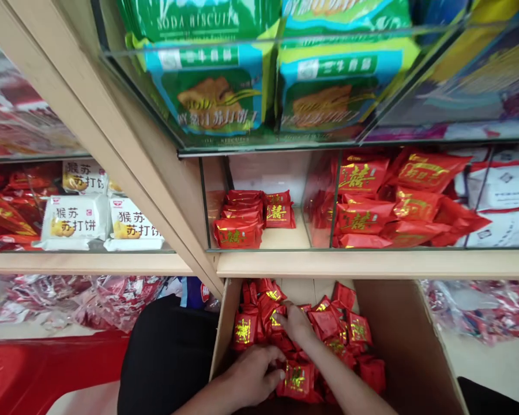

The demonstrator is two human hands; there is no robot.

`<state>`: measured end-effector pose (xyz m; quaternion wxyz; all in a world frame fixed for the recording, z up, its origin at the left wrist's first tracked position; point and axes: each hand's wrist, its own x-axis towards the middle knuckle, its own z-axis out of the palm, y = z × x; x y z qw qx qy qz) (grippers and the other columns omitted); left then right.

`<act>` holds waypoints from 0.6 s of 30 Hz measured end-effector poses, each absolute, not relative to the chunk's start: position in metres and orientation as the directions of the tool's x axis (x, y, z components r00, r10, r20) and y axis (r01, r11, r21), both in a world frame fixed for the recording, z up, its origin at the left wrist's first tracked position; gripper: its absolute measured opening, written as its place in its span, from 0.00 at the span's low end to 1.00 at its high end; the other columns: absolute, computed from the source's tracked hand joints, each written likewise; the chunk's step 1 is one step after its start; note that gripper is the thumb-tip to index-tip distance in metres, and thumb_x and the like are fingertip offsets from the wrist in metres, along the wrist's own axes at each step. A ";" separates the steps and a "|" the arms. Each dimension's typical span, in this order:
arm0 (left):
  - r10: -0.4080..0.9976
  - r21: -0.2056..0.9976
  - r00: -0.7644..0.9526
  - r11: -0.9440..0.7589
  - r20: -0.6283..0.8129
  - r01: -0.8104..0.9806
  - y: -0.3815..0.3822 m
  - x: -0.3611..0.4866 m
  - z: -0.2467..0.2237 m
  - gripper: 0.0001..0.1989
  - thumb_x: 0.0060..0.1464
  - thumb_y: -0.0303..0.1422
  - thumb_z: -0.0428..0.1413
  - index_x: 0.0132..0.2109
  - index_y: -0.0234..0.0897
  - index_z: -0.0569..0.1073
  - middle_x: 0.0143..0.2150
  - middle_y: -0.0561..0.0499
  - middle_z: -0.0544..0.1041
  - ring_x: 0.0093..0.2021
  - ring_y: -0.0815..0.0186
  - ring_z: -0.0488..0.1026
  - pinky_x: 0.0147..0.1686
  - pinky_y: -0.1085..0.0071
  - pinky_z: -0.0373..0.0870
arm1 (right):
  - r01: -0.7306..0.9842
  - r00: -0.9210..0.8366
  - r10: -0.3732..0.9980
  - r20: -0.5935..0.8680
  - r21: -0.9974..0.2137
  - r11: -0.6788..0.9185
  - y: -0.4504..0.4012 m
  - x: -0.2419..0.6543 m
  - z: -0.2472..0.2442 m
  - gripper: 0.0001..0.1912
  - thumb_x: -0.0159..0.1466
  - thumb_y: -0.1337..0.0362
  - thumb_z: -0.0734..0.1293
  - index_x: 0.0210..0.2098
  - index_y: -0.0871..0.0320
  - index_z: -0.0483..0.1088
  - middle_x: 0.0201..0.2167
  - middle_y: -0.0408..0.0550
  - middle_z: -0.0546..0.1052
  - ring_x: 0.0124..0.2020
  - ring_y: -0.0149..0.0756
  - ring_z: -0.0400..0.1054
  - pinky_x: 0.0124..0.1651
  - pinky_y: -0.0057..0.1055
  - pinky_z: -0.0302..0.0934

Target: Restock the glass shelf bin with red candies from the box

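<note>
An open cardboard box point(410, 340) at the bottom centre holds many small red packets with gold characters. Inside it, my left hand point(257, 372) is at the left, fingers curved and apart beside a red packet point(297, 378), with nothing visibly held. Further in, my right hand point(294, 324) reaches over the heap with its fingers bent down by another red packet point(277, 320); its fingertips are partly hidden, so any hold is unclear. Above the box, a glass-fronted compartment has several stacked red packets point(239, 232) on the left and bare shelf surface beside them.
A wooden shelf edge point(328, 264) crosses just above the box. More red packets point(363, 216) fill the compartment at the right. Green biscuit bags point(211, 95) stand higher up. White packets point(74, 222) lie behind a slanted upright at left. A red plastic object point(47, 369) is at lower left.
</note>
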<state>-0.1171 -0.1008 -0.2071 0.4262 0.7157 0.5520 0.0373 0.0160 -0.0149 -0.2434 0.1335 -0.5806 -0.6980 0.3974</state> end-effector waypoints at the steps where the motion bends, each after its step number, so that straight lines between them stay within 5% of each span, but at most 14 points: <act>1: 0.842 0.672 0.362 0.001 -0.400 0.740 -0.101 -0.117 -0.209 0.13 0.51 0.32 0.49 0.45 0.40 0.71 0.36 0.51 0.76 0.36 0.65 0.72 0.36 0.72 0.67 | 0.696 -0.299 0.916 -0.268 -0.718 0.017 -0.015 0.016 -0.244 0.11 0.56 0.63 0.61 0.38 0.58 0.68 0.34 0.54 0.77 0.37 0.44 0.72 0.37 0.33 0.62; 6: 0.968 0.835 0.141 0.101 -0.208 0.541 -0.091 -0.122 -0.207 0.20 0.51 0.30 0.50 0.52 0.38 0.65 0.48 0.47 0.71 0.40 0.66 0.70 0.46 0.69 0.65 | 0.690 -0.283 0.935 -0.213 -0.723 0.044 -0.013 0.037 -0.219 0.10 0.57 0.65 0.58 0.36 0.60 0.65 0.32 0.54 0.76 0.36 0.44 0.71 0.39 0.36 0.61; 10: 0.986 0.939 -0.047 0.169 -0.162 0.298 -0.074 -0.116 -0.190 0.24 0.54 0.39 0.50 0.56 0.37 0.59 0.55 0.44 0.65 0.51 0.62 0.65 0.52 0.65 0.59 | 0.627 -0.363 0.917 -0.167 -0.772 0.107 -0.023 0.051 -0.172 0.10 0.58 0.61 0.58 0.38 0.56 0.64 0.30 0.45 0.73 0.34 0.39 0.68 0.38 0.32 0.60; 14: 0.960 0.960 -0.025 0.278 -0.278 0.033 -0.065 -0.096 -0.177 0.21 0.55 0.48 0.45 0.38 0.34 0.69 0.36 0.48 0.75 0.37 0.63 0.71 0.38 0.68 0.67 | 0.390 -0.283 0.951 -0.124 -0.921 -0.004 -0.044 0.044 -0.146 0.14 0.62 0.54 0.54 0.35 0.55 0.63 0.29 0.44 0.72 0.33 0.35 0.67 0.37 0.29 0.60; 18: 0.940 0.929 -0.080 0.310 -0.331 -0.202 -0.069 -0.082 -0.174 0.21 0.52 0.50 0.47 0.27 0.36 0.63 0.21 0.56 0.68 0.20 0.72 0.63 0.19 0.77 0.61 | 0.349 -0.041 0.984 -0.172 -0.926 -0.147 -0.057 0.033 -0.157 0.20 0.63 0.49 0.49 0.26 0.54 0.61 0.21 0.43 0.67 0.25 0.36 0.63 0.29 0.30 0.59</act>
